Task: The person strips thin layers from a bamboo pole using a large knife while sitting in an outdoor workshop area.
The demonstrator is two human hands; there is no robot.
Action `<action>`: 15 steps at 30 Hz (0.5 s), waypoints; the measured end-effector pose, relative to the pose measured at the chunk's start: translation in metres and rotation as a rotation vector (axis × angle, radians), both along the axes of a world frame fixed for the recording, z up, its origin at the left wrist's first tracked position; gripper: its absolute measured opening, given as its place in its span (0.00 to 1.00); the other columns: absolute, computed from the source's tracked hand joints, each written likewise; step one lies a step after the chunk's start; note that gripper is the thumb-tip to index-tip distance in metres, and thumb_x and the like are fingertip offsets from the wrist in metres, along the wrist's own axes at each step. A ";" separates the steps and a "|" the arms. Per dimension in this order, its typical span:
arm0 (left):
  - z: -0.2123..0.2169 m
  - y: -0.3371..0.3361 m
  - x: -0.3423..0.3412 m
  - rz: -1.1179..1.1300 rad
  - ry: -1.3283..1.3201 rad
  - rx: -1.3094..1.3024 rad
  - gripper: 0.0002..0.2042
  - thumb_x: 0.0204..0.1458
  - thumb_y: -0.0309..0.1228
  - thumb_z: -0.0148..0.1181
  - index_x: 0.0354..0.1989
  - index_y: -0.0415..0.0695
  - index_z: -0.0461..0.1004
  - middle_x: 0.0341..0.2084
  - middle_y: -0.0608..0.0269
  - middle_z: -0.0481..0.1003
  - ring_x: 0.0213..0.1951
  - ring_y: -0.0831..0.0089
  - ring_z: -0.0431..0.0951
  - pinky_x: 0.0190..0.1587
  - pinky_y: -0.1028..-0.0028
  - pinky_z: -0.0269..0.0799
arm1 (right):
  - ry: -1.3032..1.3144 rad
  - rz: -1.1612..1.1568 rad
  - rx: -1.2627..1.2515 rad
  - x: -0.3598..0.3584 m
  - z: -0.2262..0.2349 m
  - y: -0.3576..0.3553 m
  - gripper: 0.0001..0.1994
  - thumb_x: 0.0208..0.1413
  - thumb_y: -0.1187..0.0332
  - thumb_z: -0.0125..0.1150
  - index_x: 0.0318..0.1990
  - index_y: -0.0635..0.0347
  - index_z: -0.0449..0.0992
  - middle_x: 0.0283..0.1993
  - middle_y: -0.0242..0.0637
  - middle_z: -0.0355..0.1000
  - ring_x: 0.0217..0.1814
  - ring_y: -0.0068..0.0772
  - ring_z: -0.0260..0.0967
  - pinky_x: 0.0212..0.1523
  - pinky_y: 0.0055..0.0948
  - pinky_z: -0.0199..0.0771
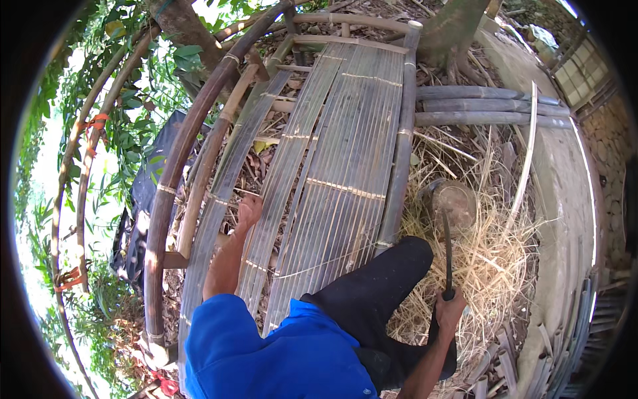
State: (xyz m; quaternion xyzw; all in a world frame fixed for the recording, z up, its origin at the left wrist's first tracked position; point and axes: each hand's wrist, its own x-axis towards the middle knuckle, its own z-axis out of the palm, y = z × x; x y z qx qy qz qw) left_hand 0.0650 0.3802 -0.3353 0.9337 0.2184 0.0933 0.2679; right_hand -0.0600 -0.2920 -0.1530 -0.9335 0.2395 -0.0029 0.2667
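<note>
My left hand rests on a strip of the split-bamboo slat platform, fingers curled over a slat near its left side. My right hand is closed around the handle of a long dark knife, whose blade points up toward a round wooden stump. The blade tip sits near or against the stump's front edge. A dark-trousered knee rests on the platform's near right corner beside a thick bamboo side pole.
Curved bamboo poles arc along the platform's left. Dry straw and bamboo shavings cover the ground on the right. Three thick poles lie crosswise behind. A concrete ledge runs along the right; a tree trunk stands beyond.
</note>
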 end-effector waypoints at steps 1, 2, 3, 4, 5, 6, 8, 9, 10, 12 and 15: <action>-0.004 -0.003 -0.001 0.023 -0.101 0.030 0.16 0.58 0.40 0.55 0.36 0.36 0.79 0.28 0.40 0.79 0.35 0.42 0.81 0.39 0.52 0.75 | -0.004 0.016 -0.006 0.001 0.000 0.000 0.14 0.48 0.69 0.74 0.36 0.68 0.76 0.26 0.46 0.73 0.28 0.39 0.71 0.34 0.39 0.73; -0.006 -0.003 -0.002 0.022 -0.099 0.027 0.16 0.58 0.40 0.55 0.36 0.36 0.79 0.28 0.40 0.79 0.35 0.42 0.81 0.39 0.52 0.75 | -0.007 0.034 -0.009 0.003 0.000 0.000 0.14 0.49 0.69 0.74 0.36 0.69 0.76 0.24 0.44 0.71 0.26 0.36 0.68 0.32 0.38 0.71; -0.004 -0.006 -0.003 0.019 -0.100 0.113 0.14 0.58 0.38 0.55 0.35 0.37 0.76 0.27 0.41 0.78 0.33 0.41 0.80 0.38 0.50 0.74 | -0.003 0.032 -0.017 0.004 0.002 -0.001 0.14 0.49 0.69 0.74 0.36 0.69 0.76 0.24 0.44 0.71 0.26 0.36 0.68 0.32 0.38 0.71; -0.002 -0.009 -0.004 0.018 -0.101 0.202 0.12 0.58 0.36 0.55 0.34 0.38 0.73 0.26 0.41 0.78 0.32 0.40 0.79 0.36 0.49 0.74 | -0.011 0.055 -0.040 0.006 0.003 -0.001 0.14 0.49 0.69 0.74 0.36 0.68 0.76 0.25 0.44 0.71 0.26 0.35 0.68 0.33 0.38 0.72; 0.001 -0.011 -0.005 0.019 -0.096 0.197 0.12 0.58 0.36 0.55 0.34 0.38 0.73 0.26 0.41 0.78 0.32 0.40 0.79 0.36 0.49 0.74 | -0.018 0.079 -0.061 0.006 0.005 -0.001 0.14 0.49 0.69 0.74 0.36 0.68 0.76 0.25 0.44 0.72 0.27 0.35 0.69 0.34 0.38 0.72; 0.010 -0.034 0.007 0.118 -0.126 0.180 0.11 0.59 0.36 0.55 0.33 0.39 0.70 0.24 0.42 0.77 0.31 0.39 0.78 0.35 0.48 0.73 | -0.017 0.065 -0.090 0.004 0.009 -0.008 0.14 0.49 0.69 0.74 0.36 0.68 0.76 0.25 0.44 0.72 0.27 0.35 0.69 0.34 0.38 0.72; 0.021 -0.033 0.012 0.230 -0.147 0.243 0.10 0.59 0.35 0.54 0.33 0.40 0.71 0.25 0.43 0.78 0.32 0.36 0.78 0.36 0.46 0.73 | -0.042 0.033 -0.016 0.004 0.008 -0.008 0.14 0.48 0.69 0.74 0.36 0.68 0.76 0.26 0.44 0.72 0.28 0.36 0.70 0.34 0.38 0.72; 0.022 -0.023 0.008 0.237 -0.146 0.258 0.10 0.59 0.35 0.54 0.33 0.40 0.71 0.25 0.43 0.78 0.32 0.36 0.78 0.36 0.46 0.73 | -0.041 0.040 -0.002 0.006 0.007 -0.005 0.14 0.48 0.69 0.74 0.36 0.68 0.76 0.26 0.44 0.72 0.28 0.36 0.70 0.34 0.38 0.72; 0.024 -0.015 0.005 0.214 -0.120 0.282 0.11 0.59 0.35 0.54 0.33 0.40 0.74 0.26 0.42 0.79 0.33 0.37 0.79 0.36 0.47 0.73 | -0.014 0.033 0.001 0.007 0.007 -0.002 0.14 0.48 0.69 0.74 0.36 0.68 0.76 0.26 0.44 0.73 0.28 0.36 0.70 0.34 0.38 0.72; 0.022 -0.007 0.003 0.228 0.072 0.290 0.13 0.58 0.37 0.54 0.33 0.42 0.82 0.31 0.39 0.80 0.37 0.41 0.82 0.39 0.50 0.76 | 0.012 0.032 -0.001 0.011 0.006 0.004 0.14 0.48 0.69 0.74 0.36 0.68 0.76 0.26 0.44 0.73 0.28 0.36 0.70 0.34 0.38 0.72; 0.020 -0.010 -0.006 0.150 0.070 -0.148 0.14 0.56 0.39 0.55 0.33 0.43 0.83 0.30 0.41 0.81 0.36 0.43 0.83 0.40 0.51 0.77 | 0.016 0.047 0.036 0.016 0.004 0.011 0.14 0.48 0.69 0.74 0.36 0.68 0.76 0.26 0.43 0.72 0.27 0.37 0.70 0.34 0.38 0.72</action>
